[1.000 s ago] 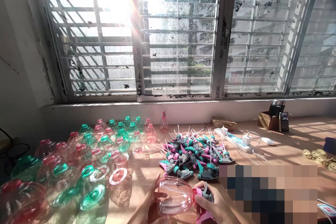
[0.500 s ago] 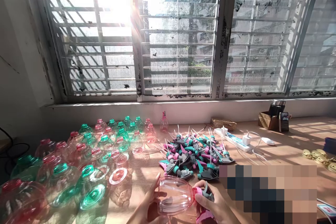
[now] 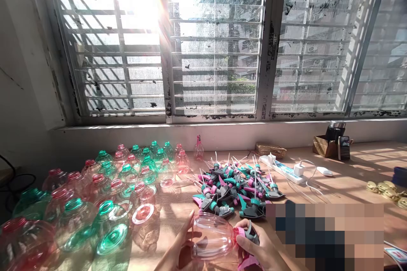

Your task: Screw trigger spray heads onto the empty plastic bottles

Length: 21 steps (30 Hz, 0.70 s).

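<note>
A clear pink plastic bottle [image 3: 212, 237] lies on its side between my hands, its neck pointing right. My left hand [image 3: 182, 243] is wrapped around the bottle's base end. At the neck, my right hand [image 3: 254, 241] grips a pink and grey spray trigger head [image 3: 242, 233], which sits against the bottle's mouth. Whether its collar is fully threaded I cannot tell. Just beyond my hands is a heap of loose spray heads [image 3: 235, 186] in grey, pink and teal, with thin white tubes sticking out.
Several open pink and green bottles [image 3: 106, 207] stand on the left of the wooden table [image 3: 173, 203]. One bottle with a head [image 3: 199, 148] stands by the wall. A power strip [image 3: 282, 169], a wicker basket [image 3: 271, 150] and a box [image 3: 324, 146] are at the back right.
Hardly anything differs. Both hands keep the bottle and spray head in nearly the same place.
</note>
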### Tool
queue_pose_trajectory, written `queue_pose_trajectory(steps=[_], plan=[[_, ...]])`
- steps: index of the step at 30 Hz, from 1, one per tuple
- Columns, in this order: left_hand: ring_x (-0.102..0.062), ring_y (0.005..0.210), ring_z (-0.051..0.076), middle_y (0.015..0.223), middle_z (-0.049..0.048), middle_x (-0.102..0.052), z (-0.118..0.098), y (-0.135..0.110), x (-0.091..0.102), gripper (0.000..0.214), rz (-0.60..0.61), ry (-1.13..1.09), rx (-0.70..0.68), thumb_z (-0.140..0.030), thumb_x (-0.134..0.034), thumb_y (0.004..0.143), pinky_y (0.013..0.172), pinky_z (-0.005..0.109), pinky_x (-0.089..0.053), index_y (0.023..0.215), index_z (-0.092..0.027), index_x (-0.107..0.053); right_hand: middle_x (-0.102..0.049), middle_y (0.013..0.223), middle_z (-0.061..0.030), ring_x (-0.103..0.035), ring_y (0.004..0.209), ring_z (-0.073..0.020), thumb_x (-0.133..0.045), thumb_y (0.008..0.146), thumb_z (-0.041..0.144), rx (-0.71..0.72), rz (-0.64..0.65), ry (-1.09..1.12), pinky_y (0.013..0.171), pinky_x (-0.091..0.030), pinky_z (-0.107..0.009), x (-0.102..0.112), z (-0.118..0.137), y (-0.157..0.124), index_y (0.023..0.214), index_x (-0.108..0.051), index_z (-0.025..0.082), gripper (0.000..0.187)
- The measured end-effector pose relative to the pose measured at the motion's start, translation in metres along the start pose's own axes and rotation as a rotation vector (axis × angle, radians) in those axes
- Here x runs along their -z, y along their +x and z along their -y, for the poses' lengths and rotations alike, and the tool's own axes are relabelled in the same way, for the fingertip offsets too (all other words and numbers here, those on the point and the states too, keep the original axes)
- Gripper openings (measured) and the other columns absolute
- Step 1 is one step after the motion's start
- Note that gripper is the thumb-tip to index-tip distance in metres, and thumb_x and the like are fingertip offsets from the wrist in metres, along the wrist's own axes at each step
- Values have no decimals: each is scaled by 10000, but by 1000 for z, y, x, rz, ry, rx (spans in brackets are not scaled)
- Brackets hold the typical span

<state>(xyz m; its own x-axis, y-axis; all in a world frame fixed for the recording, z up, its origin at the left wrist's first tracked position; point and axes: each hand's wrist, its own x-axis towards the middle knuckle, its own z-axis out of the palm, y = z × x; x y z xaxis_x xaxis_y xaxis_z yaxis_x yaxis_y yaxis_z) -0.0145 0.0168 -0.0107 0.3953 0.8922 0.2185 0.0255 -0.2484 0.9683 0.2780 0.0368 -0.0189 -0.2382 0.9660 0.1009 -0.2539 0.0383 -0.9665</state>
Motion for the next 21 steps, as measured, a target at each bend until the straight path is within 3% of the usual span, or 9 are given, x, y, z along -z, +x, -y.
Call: queue_pose_trajectory(steps=[3, 7, 12, 15, 18, 21], plan=[[-636, 1229, 361, 1426, 79, -583, 0, 0, -3, 998, 4, -70, -47, -545, -805, 846, 1002, 431, -544, 1633, -464, -198, -762, 668, -12, -676, 522, -138, -906, 729, 579, 4, 16, 18, 546, -491, -240, -1, -1, 0, 946, -629, 174, 537], [-506, 1399, 389, 1657, 14, -352, 1, -1, -7, 899, -22, -127, -70, -540, -791, 856, 1112, 478, -480, 1594, -519, -278, -745, 658, 0, -673, 520, -136, -916, 725, 561, 13, 74, 61, 527, -487, -229, -4, 3, -1, 937, -628, 175, 525], [-671, 1197, 330, 1559, 78, -474, 0, -1, -5, 871, 1, -73, -63, -529, -748, 905, 1047, 458, -540, 1614, -496, -243, -747, 659, -3, -675, 527, -137, -917, 719, 568, 17, 54, 58, 540, -492, -232, -5, 4, -1, 930, -638, 171, 528], [-652, 1205, 324, 1509, 105, -532, -2, 1, 0, 874, -8, -5, -44, -577, -717, 917, 1049, 445, -531, 1634, -456, -234, -746, 657, -4, -681, 520, -141, -908, 721, 583, 13, 42, 34, 527, -494, -232, -4, 3, 0, 931, -638, 173, 534], [-630, 1240, 342, 1464, 119, -576, -3, 1, 4, 1011, 33, -34, 20, -633, -745, 868, 1060, 467, -525, 1654, -429, -142, -740, 645, 4, -681, 506, -143, -911, 703, 605, -1, 37, 32, 520, -503, -231, -3, 2, 0, 930, -631, 177, 560], [-624, 1273, 341, 1489, 94, -549, -1, -1, 3, 1035, 27, -64, 25, -595, -785, 851, 1087, 457, -507, 1647, -456, -138, -732, 648, 13, -685, 525, -147, -921, 690, 602, 5, 50, 38, 536, -516, -234, -4, 3, -1, 942, -634, 179, 569]])
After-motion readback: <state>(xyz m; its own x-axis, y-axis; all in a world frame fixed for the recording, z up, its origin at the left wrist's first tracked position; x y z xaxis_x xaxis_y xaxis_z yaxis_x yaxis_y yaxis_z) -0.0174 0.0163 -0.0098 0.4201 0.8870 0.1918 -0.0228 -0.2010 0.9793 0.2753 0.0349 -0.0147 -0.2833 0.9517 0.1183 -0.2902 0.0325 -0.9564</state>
